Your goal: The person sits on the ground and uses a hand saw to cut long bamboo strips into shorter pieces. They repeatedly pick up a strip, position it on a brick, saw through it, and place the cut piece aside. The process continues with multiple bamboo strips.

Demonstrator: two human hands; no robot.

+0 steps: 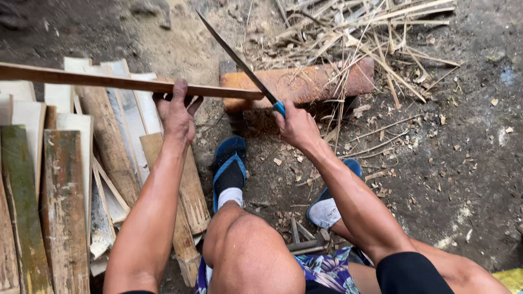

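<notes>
While the left hand (178, 117) is wrapping its fingers (180, 87) closed around a long bamboo strip (109, 80), the strip is lying level across the view, its far end resting on a reddish-brown log (305, 81). The right hand (297, 126) is gripping the blue handle of a long knife (239, 61), fingers closed tight, and the blade is slanting up and away, its edge meeting the strip's end over the log. Split bamboo slats (65, 185) are lying piled on the ground to the left. Dry bamboo scraps (370, 38) are lying scattered behind the log. Two feet in blue sandals (229, 163) are resting on the dirt below.
</notes>
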